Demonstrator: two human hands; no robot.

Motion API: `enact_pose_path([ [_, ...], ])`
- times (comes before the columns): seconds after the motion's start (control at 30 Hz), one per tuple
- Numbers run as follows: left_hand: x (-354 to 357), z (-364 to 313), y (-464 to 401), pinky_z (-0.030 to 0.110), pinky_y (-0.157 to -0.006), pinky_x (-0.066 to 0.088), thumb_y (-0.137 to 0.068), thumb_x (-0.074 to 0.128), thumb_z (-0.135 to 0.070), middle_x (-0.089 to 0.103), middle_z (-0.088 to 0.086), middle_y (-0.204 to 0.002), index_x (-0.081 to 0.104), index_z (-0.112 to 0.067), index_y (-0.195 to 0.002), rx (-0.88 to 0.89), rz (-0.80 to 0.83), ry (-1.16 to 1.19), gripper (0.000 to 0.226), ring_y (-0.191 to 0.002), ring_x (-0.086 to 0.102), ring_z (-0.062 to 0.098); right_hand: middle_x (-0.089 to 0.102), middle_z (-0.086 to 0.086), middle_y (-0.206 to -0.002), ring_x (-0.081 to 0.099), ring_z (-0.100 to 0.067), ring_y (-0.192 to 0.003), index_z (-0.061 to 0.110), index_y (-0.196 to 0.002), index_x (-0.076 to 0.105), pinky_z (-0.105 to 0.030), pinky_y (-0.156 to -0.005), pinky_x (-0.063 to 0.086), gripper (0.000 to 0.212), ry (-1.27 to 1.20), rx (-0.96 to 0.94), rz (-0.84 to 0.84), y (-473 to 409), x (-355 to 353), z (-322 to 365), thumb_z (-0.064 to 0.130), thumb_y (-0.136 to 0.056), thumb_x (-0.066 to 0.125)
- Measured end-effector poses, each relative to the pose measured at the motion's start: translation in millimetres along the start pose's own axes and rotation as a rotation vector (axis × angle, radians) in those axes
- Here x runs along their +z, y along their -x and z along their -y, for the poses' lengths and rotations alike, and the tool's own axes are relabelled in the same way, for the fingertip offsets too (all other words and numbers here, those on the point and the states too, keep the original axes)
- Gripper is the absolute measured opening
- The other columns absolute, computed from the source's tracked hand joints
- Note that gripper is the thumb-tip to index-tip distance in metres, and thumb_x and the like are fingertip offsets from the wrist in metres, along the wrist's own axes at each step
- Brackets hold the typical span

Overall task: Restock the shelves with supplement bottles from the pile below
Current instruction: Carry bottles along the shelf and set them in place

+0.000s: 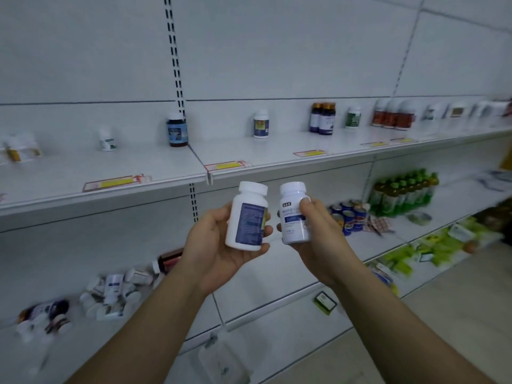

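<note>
**Stock in hand: two white supplement bottles, held below the upper shelf**

Item 1. White bottle with blue back label (247, 217), white cap, upright with a slight tilt to the right. My left hand (219, 245) is closed around it: palm behind and beneath, fingertips wrapping its right side.

Item 2. White bottle with pale front label (293, 214), white cap, upright. My right hand (318, 234) is clamped on it, thumb across the front of the label, fingers behind. The two bottles stand just beside each other, apart by a narrow gap, in front of the edge of the upper shelf (277, 146).

Item 3. Upper shelf stock, sparse and well spaced: a small white bottle (107, 139) at left, a dark blue bottle (177, 130), a white bottle with blue and yellow label (261, 124), a pair of amber bottles (322, 118) touching, a green-labelled bottle (353, 117), and a red-labelled group (393, 115) further right. Price tags (117, 182) lie along the front lip.

Item 4. Pile of bottles (116, 292) on the lower shelf at left, lying jumbled; labels too blurred to read.

Item 5. Lower shelf at right: green-capped drink bottles (401, 192) and blue cans (349, 217) just beside them.
</note>
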State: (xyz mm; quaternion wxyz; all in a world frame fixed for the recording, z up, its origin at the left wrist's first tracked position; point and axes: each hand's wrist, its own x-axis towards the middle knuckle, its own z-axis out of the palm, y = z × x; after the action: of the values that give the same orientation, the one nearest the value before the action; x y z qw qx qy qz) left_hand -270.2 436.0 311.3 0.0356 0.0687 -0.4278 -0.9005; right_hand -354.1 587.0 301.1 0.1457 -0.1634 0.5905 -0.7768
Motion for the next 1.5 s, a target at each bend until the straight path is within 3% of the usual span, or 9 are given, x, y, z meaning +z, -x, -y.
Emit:
enact_pose_path([
  [0.17, 35, 16, -41, 0.028, -0.048, 0.052, -0.07, 0.055, -0.027, 0.062, 0.014, -0.081, 0.058, -0.005, -0.103, -0.018, 0.026, 0.059, 0.039, -0.066, 0.059, 0.024, 0.057, -0.015, -0.12, 0.059, -0.027, -0.098, 0.019, -0.132, 0.043, -0.034, -0.079, 0.05, 0.036, 0.0, -0.021, -0.103, -18, -39, 13, 0.033, -0.098, 0.044],
  [0.3, 53, 26, -81, 0.034, -0.064, 0.053, -0.077, 0.048, -0.032, 0.067, 0.016, -0.091, 0.059, -0.008, -0.11, -0.109, 0.185, 0.027, 0.042, -0.074, 0.063, 0.023, 0.058, -0.019, -0.118, 0.058, -0.031, -0.099, 0.02, -0.122, 0.049, -0.043, -0.086, 0.05, 0.027, -0.058, -0.06, -0.24, -29, -66, 22, 0.031, -0.1, 0.041],
  [0.43, 76, 34, -121, 0.036, -0.061, 0.056, -0.093, 0.034, -0.028, 0.065, 0.02, -0.096, 0.058, -0.003, -0.116, -0.22, 0.292, 0.036, 0.042, -0.071, 0.065, 0.028, 0.061, -0.017, -0.116, 0.061, -0.029, -0.097, 0.019, -0.129, 0.048, -0.04, -0.079, 0.053, 0.033, -0.053, -0.093, -0.341, -35, -93, 40, 0.031, -0.1, 0.04],
  [0.6, 109, 58, -166, 0.048, -0.084, 0.046, -0.085, 0.04, -0.03, 0.058, 0.026, -0.118, 0.047, -0.006, -0.134, -0.245, 0.358, -0.055, 0.055, -0.106, 0.051, 0.041, 0.07, -0.004, -0.078, 0.066, -0.014, -0.066, 0.017, -0.114, 0.055, -0.029, -0.06, 0.052, 0.024, -0.097, -0.123, -0.41, -39, -138, 60, 0.028, -0.1, 0.04],
  [0.8, 152, 72, -202, 0.042, -0.078, 0.041, -0.076, 0.043, -0.029, 0.066, 0.017, -0.097, 0.053, -0.006, -0.124, -0.168, 0.463, -0.148, 0.054, -0.085, 0.055, 0.033, 0.064, -0.008, -0.093, 0.061, -0.017, -0.073, 0.015, -0.123, 0.053, -0.031, -0.065, 0.05, 0.029, -0.069, -0.134, -0.419, -75, -188, 82, 0.027, -0.098, 0.043],
  [0.9, 169, 70, -218, 0.038, -0.073, 0.037, -0.085, 0.038, -0.012, 0.07, 0.01, -0.08, 0.054, -0.016, -0.113, -0.072, 0.395, -0.207, 0.033, -0.072, 0.057, 0.03, 0.064, -0.009, -0.097, 0.061, -0.022, -0.085, 0.018, -0.12, 0.055, -0.034, -0.069, 0.05, 0.026, -0.047, -0.139, -0.347, -108, -206, 96, 0.027, -0.098, 0.044],
  [1.03, 185, 60, -234, 0.042, -0.071, 0.052, -0.091, 0.033, -0.001, 0.065, 0.01, -0.092, 0.053, -0.019, -0.118, 0.078, 0.206, -0.183, 0.037, -0.084, 0.059, 0.029, 0.062, -0.009, -0.107, 0.059, -0.026, -0.101, 0.021, -0.119, 0.053, -0.04, -0.082, 0.053, 0.023, -0.016, -0.11, -0.194, -156, -217, 113, 0.027, -0.099, 0.045],
  [1.3, 180, 2, -239, 0.041, -0.084, 0.055, -0.091, 0.046, 0.001, 0.066, 0.008, -0.111, 0.052, -0.017, -0.123, 0.367, -0.076, -0.495, 0.038, -0.096, 0.064, 0.022, 0.063, -0.004, -0.097, 0.061, -0.016, -0.082, 0.022, -0.111, 0.055, -0.032, -0.064, 0.05, 0.015, 0.027, -0.1, 0.139, -233, -186, 120, 0.025, -0.098, 0.048],
  [1.5, 148, -44, -254, 0.034, -0.081, 0.057, -0.083, 0.062, 0.004, 0.064, 0.007, -0.104, 0.05, -0.019, -0.11, 0.44, -0.271, -0.881, 0.037, -0.088, 0.066, 0.017, 0.064, -0.004, -0.107, 0.062, -0.018, -0.091, 0.023, -0.117, 0.054, -0.035, -0.072, 0.053, 0.022, 0.153, -0.114, 0.216, -286, -141, 114, 0.026, -0.095, 0.053],
])
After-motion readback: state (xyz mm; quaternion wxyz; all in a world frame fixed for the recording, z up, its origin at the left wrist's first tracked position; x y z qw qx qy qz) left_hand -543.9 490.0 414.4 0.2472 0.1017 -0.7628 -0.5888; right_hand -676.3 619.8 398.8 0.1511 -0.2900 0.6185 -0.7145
